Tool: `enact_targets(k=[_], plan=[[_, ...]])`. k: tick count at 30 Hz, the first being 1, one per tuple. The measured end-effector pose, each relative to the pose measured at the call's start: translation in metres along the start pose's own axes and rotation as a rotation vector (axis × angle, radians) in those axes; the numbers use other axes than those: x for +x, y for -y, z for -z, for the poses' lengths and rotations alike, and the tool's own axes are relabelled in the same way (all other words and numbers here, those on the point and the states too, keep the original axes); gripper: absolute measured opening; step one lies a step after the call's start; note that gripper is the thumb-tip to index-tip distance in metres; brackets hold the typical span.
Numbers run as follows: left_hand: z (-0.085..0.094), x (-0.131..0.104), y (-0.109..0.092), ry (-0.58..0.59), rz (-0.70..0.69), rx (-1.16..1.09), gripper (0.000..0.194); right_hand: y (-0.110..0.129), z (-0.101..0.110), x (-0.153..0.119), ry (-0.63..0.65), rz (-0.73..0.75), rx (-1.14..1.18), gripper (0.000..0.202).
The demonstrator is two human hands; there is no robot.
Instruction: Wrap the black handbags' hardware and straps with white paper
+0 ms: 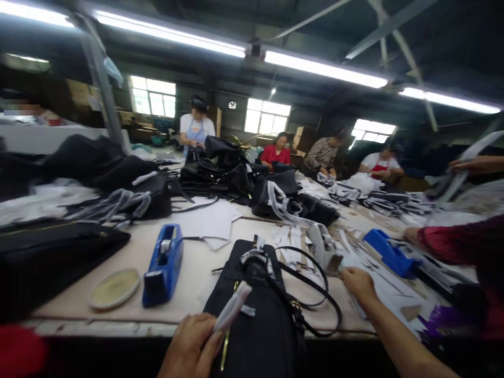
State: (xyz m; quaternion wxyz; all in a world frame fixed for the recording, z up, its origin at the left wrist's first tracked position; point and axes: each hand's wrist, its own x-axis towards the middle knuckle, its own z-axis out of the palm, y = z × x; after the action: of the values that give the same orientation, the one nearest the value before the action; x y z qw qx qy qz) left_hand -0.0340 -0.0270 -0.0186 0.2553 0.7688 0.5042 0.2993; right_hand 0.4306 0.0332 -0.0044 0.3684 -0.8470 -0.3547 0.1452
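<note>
A black bag (255, 315) lies at the table's front edge, with gold zips, a wrapped top handle and thin black straps looping to its right. Over its left side, my left hand (192, 341) pinches a white wrapped strip (234, 307) between thumb and fingers. My right hand (358, 283) reaches to the grey tape dispenser (325, 249), its fingers closed together at the cutting end; whatever they hold is too small to make out. White paper strips (293, 244) lie beside the dispenser.
A blue tape dispenser (163, 265) and a round yellowish disc (115, 289) stand on the left. Black bags (220, 173) are piled behind. Another blue dispenser (389, 252) is at right, near a person's red sleeve (452, 241). Several people work across the table.
</note>
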Motion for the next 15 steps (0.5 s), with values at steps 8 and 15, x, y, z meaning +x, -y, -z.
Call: enact_targets(k=[8,15], plan=[[0.001,-0.009,-0.029,-0.070,-0.053,0.242,0.020,0.090,-0.046,-0.216,0.720,0.460,0.306,0.034],[-0.012,-0.025,-0.024,-0.176,-0.173,0.363,0.021,0.122,-0.100,-0.277,0.795,0.310,0.259,0.035]])
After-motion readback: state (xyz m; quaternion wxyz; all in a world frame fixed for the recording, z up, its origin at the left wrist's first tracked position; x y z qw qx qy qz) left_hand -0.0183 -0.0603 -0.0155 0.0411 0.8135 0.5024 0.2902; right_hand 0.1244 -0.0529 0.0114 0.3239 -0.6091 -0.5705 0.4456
